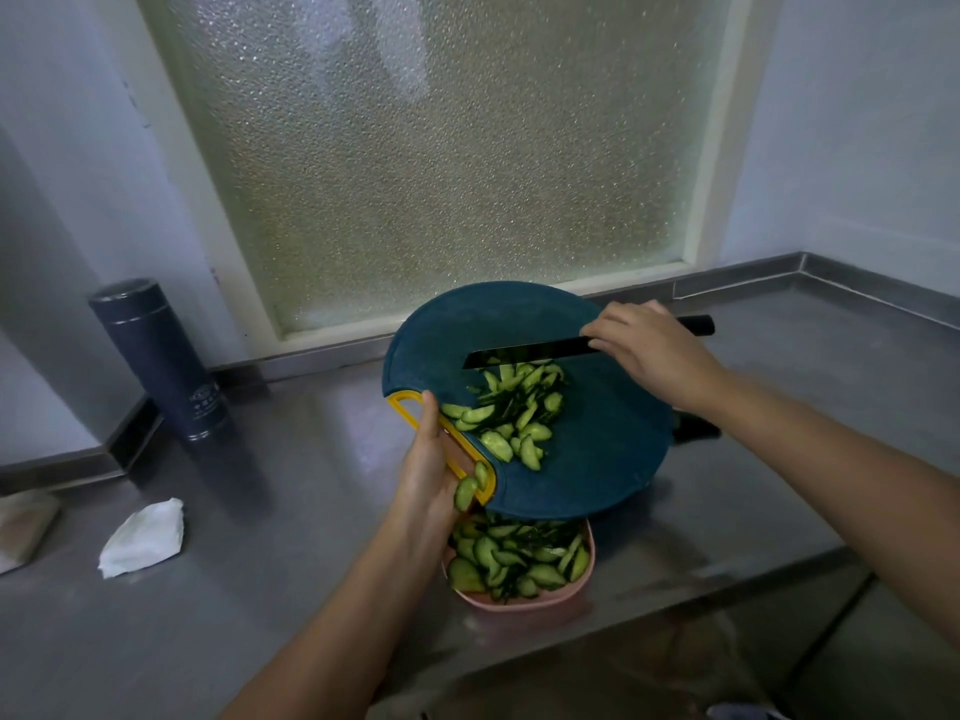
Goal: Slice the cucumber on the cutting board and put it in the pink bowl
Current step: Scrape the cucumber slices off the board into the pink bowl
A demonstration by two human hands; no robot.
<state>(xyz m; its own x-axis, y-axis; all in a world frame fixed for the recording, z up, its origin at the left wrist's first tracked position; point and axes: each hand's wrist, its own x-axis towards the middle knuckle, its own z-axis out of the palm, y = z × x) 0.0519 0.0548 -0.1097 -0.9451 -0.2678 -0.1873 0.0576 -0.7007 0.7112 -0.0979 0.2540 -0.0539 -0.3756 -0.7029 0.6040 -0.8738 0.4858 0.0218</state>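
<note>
Crumpled tissue (143,536) and a dark flask (158,363) sit off to the left on the steel counter (291,511). Left hand (428,475) has its fingers wrapped around the yellow handle of the teal cutting board (587,459), tilted over the pink bowl (519,597). Glossy green cucumber slices (511,418) bunch at the board's lower edge; more fill the bowl. Right hand (649,350) grips the black knife (524,354) behind the pile. Bare counter to the right.
</note>
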